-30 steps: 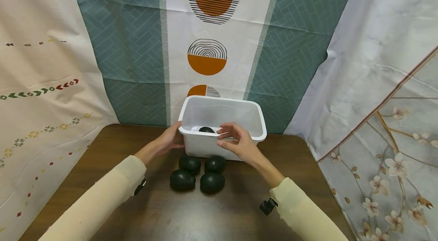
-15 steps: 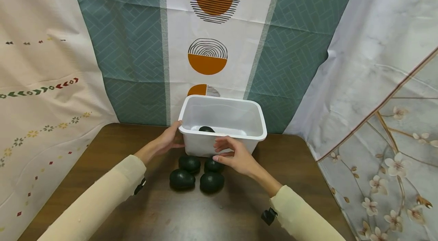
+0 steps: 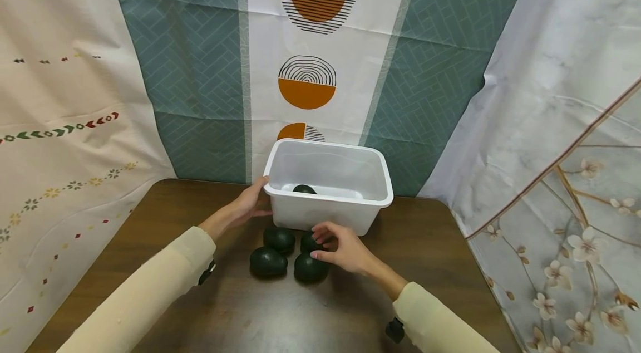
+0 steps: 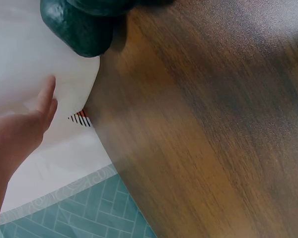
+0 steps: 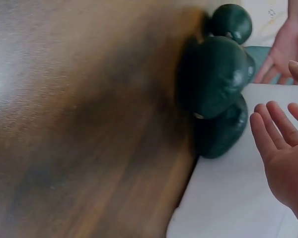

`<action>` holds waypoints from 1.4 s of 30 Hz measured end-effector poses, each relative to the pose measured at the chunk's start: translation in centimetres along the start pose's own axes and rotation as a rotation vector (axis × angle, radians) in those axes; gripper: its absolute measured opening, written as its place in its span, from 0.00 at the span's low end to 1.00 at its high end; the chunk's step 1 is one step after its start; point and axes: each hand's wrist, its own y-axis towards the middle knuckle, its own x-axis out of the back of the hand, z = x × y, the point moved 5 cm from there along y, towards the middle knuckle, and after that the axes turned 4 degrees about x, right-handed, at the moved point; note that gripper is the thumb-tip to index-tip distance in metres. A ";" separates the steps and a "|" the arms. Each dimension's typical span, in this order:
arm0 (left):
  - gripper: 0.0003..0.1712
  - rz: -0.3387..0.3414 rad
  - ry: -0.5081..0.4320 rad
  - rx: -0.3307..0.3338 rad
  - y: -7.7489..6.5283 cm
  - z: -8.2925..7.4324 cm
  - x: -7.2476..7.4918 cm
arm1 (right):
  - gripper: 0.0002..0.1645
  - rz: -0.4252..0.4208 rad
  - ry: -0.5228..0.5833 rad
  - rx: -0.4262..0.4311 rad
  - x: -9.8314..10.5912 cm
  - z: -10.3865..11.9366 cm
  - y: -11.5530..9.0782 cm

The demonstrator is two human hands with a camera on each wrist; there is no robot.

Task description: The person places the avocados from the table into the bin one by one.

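A white plastic box [image 3: 300, 211] stands at the back of the table with one dark green avocado [image 3: 304, 189] inside. Several more avocados sit close together before it, among them a front left one [image 3: 268, 261] and a front right one [image 3: 310, 268]. My left hand [image 3: 243, 206] rests against the box's left end, fingertips at the rim; its fingers look straight in the left wrist view. Just over the two right-hand avocados is my right hand [image 3: 346, 250], fingers loosely bent and spread. It partly hides the rear right avocado [image 3: 307, 241] and holds nothing.
The brown wooden table [image 3: 280, 319] carries everything. Right behind the box hangs a patterned cloth [image 3: 195, 63], and a floral curtain [image 3: 551, 186] runs along the right side. A cream cloth [image 3: 75, 175] borders the left.
My right hand has come out from over the box's front rim, moving down and toward me to the avocados. The left hand stays at the box's left end.
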 end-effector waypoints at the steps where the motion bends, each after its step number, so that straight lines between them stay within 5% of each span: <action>1: 0.42 -0.002 -0.002 0.001 0.0 0.0 0.0 | 0.28 0.006 -0.008 -0.001 -0.2 -0.2 -0.1; 10: 0.41 -0.010 -0.002 -0.006 0.0 0.1 -0.1 | 0.31 0.059 -0.101 0.003 -1.7 -1.0 -0.9; 30: 0.43 -0.024 -0.011 0.003 0.1 0.2 0.0 | 0.34 0.103 -0.492 0.101 -3.7 -1.2 -0.9; 42: 0.43 -0.040 -0.021 0.015 0.1 0.2 0.1 | 0.38 0.151 -0.565 0.082 -4.2 -1.1 -0.6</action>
